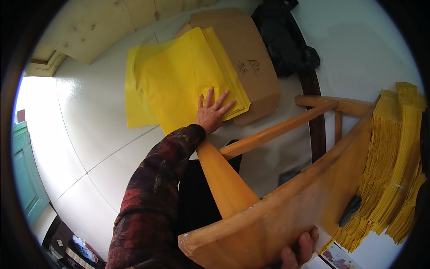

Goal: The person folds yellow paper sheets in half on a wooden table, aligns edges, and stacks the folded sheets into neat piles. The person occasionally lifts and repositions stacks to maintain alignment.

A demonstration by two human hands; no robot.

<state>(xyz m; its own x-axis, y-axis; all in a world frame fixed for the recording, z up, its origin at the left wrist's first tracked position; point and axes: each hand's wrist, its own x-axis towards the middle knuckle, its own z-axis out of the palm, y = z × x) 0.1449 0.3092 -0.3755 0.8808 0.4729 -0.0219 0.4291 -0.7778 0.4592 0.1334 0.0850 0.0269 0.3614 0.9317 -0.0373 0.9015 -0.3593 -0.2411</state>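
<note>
A stack of large yellow sheets [174,76] lies on the floor, partly over a flattened brown cardboard piece [255,58]. My left hand [211,114] presses on the stack's near right corner, fingers spread and gripping nothing. In front of me stands a wooden stool or bench [268,224] with a curved top edge, its legs and crossbar reaching toward the sheets. My right hand [302,251] rests on the wooden top at the lower edge of the view. Only some of its slightly bent fingers show, apart, with nothing visible in them; the rest is cut off.
Bundles of pleated yellow paper [387,161] sit on the bench's right end, beside a small dark oval object [350,210]. A black bag [284,40] lies near the wall at the back right. Pale wooden furniture [89,31] stands far left, and a green door panel [29,170] at the left.
</note>
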